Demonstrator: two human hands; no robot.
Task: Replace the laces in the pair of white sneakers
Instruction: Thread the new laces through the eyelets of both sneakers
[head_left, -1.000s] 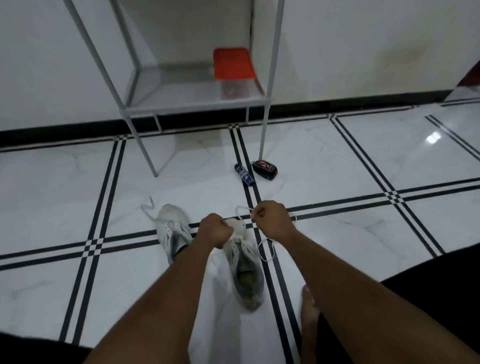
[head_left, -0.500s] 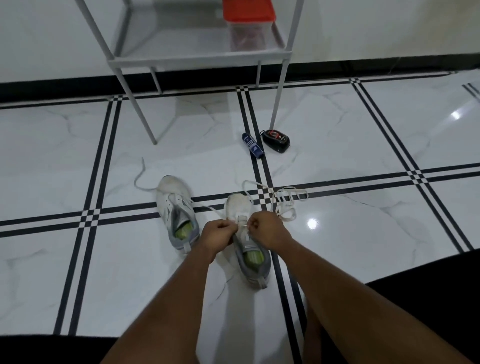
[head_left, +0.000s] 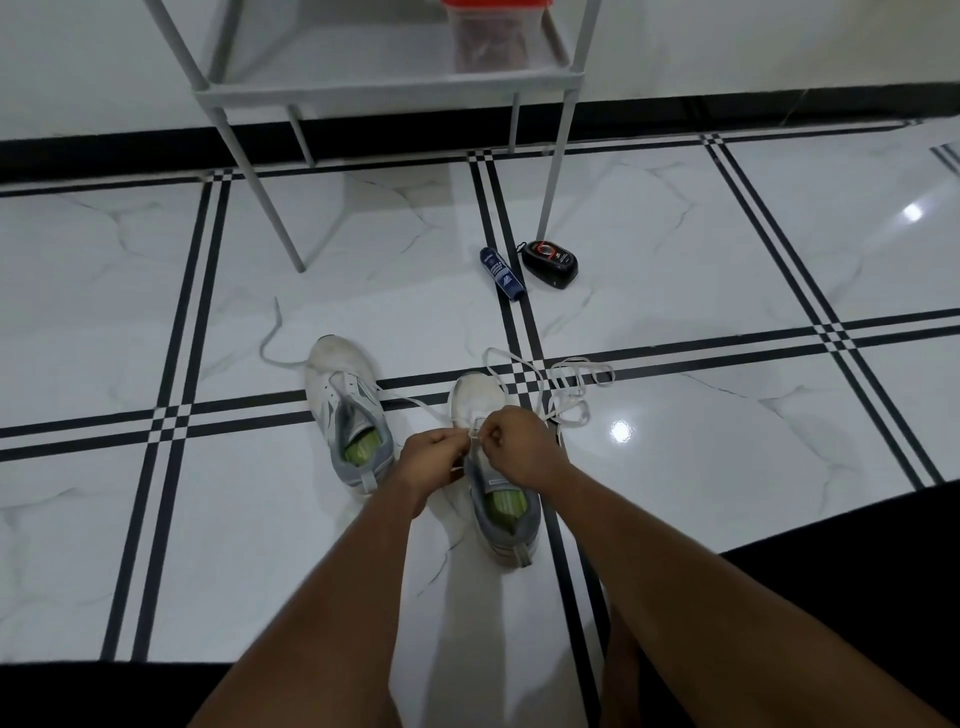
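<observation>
Two white sneakers with green insoles stand on the tiled floor, toes pointing away from me. The right sneaker (head_left: 480, 400) lies under both hands. My left hand (head_left: 434, 457) and my right hand (head_left: 522, 447) meet over its eyelets, each pinching the white lace (head_left: 566, 387), whose loose length lies coiled on the floor beyond the toe. The left sneaker (head_left: 337, 389) stands apart to the left, with its own lace (head_left: 270, 343) trailing out from the toe.
A blue tube (head_left: 501, 273) and a black shoe-polish case (head_left: 550, 262) lie beyond the shoes. A grey metal shelf (head_left: 363, 88) stands at the wall, with a red-lidded container (head_left: 493, 36) on it. My bare foot (head_left: 623, 649) is at bottom right.
Both hands dropped from pulling the lace taut above the right sneaker down onto its eyelets. The lace slackened onto the floor. The camera tilted down.
</observation>
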